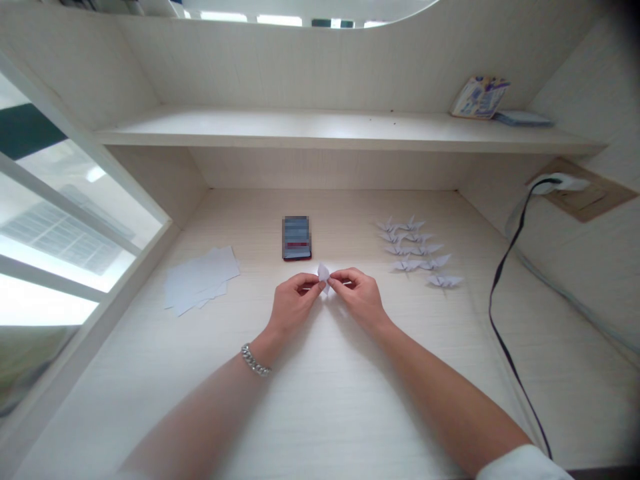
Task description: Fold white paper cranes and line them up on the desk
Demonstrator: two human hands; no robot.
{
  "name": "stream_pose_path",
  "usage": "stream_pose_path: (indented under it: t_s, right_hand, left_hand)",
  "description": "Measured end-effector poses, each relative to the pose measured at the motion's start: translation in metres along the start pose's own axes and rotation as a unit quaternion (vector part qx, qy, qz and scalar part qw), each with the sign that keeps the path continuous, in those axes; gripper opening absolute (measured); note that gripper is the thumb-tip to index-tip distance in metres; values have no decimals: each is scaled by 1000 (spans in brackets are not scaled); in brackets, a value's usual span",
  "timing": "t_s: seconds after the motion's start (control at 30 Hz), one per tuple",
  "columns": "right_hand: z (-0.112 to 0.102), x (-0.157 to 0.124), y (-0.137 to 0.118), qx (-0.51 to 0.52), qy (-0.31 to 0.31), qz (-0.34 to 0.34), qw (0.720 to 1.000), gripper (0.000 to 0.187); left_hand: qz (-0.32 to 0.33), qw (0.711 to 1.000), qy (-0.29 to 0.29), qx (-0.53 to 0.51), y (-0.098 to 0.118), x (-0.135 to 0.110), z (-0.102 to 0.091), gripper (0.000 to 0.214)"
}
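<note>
A small piece of folded white paper (323, 272) is held upright between both hands, just above the middle of the desk. My left hand (296, 298) pinches its left side with thumb and index finger. From the other side, my right hand (359, 293) grips it the same way, fingers curled. Part of the paper is hidden behind the fingertips. Several folded white paper cranes (413, 250) stand in rows to the right of my hands. Loose sheets of white paper (203, 280) lie overlapping on the left.
A phone (297, 238) lies just beyond my hands. On the right, a black cord (493, 313) runs from a wall socket (585, 190) down across the desk. The shelf (300, 127) above holds a colourful packet (480, 97). A framed glass panel (65, 207) borders the left.
</note>
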State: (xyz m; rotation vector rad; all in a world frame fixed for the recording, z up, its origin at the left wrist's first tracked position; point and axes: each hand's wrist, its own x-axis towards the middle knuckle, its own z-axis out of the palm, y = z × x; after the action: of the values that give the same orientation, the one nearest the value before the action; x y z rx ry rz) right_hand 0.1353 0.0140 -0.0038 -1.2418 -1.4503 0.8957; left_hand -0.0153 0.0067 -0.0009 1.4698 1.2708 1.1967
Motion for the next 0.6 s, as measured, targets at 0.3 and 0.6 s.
stream_pose_path:
  t_s: [0.3, 0.6]
  right_hand:
    - [2, -1, -1, -3, 3, -3, 1000, 14]
    - [4, -4, -8, -21, 3, -20, 1000, 11]
  left_hand:
    - [19, 998, 13, 53, 0, 0, -1, 24]
    - [15, 997, 14, 69, 3, -2, 0, 22]
